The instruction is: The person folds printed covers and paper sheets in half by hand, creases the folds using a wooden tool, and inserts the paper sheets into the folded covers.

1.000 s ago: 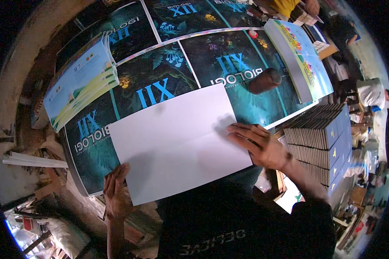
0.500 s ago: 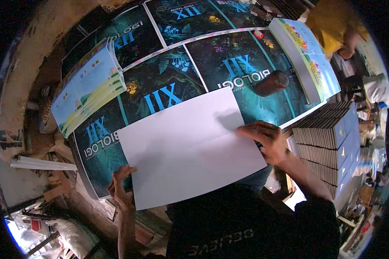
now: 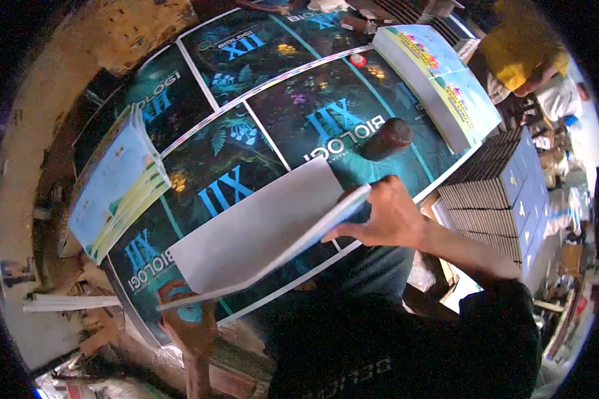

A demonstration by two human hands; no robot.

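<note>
A sheet (image 3: 256, 226), plain white on its upper face, lies over dark blue-green printed cover sheets (image 3: 213, 143) at the front of the table. Its near half is bent upward, so that a strip of the coloured underside shows along the raised edge. My right hand (image 3: 396, 216) grips that edge near its right corner, thumb on the near side. At the other end my left hand (image 3: 188, 318) is closed on the sheet's left corner, with some fingers hidden behind it. Just beyond my right hand is a dark brown cylinder (image 3: 387, 139).
Light-blue printed sheets are stacked at the left (image 3: 116, 189), and another light-blue stack (image 3: 439, 86) sits far right. Beside the table's right edge rises a tall pile of blue-covered books (image 3: 492, 193). A person in yellow (image 3: 522, 56) is at the upper right. A small red-and-white item (image 3: 357, 60) rests on the covers.
The sheet was nearly flat, facing up; its near edge is now raised and bent toward the far half. My right hand has turned, with its thumb toward me. The whole view has shifted slightly.
</note>
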